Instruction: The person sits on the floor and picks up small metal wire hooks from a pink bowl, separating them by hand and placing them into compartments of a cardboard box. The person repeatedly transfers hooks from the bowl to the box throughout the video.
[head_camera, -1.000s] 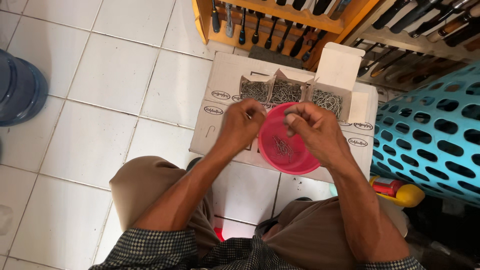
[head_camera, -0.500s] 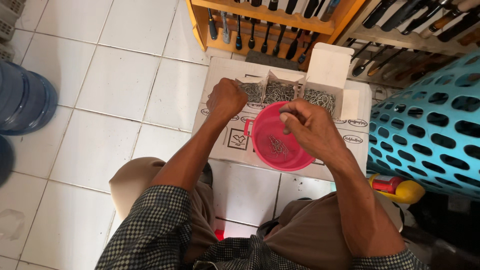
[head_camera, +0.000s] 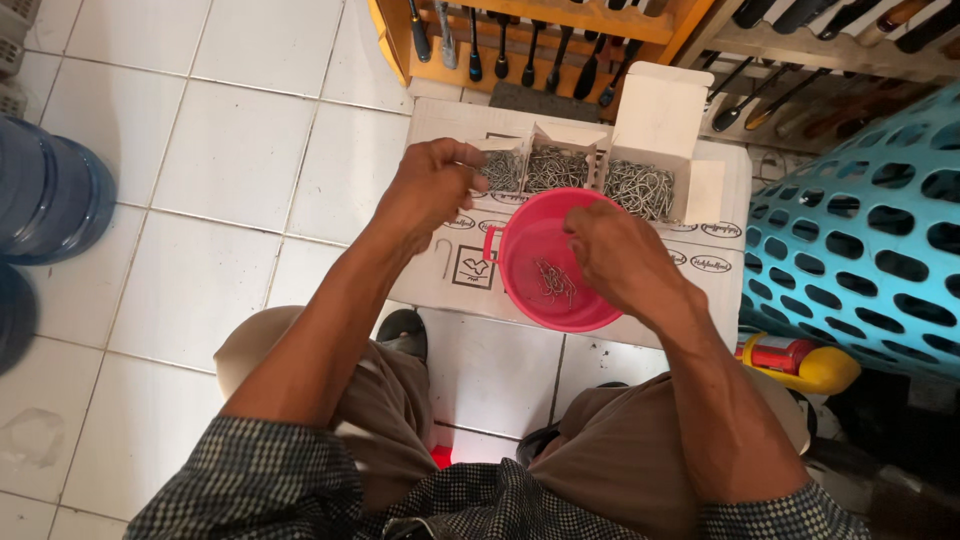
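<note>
The left hand (head_camera: 432, 188), fingers pinched narrow, has moved off the pink bowl (head_camera: 552, 268) to the upper-centre hook boxes (head_camera: 560, 170), while the right hand (head_camera: 612, 255) hovers loosely curled over the bowl.

Flat white carton (head_camera: 440, 270) with dark printed logos on floor; three open small white boxes (head_camera: 660, 130) atop.

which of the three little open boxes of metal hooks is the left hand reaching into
The leftmost small box. The left hand has its fingers at that box's edge, while the middle box and the right box lie farther right, untouched.
</note>
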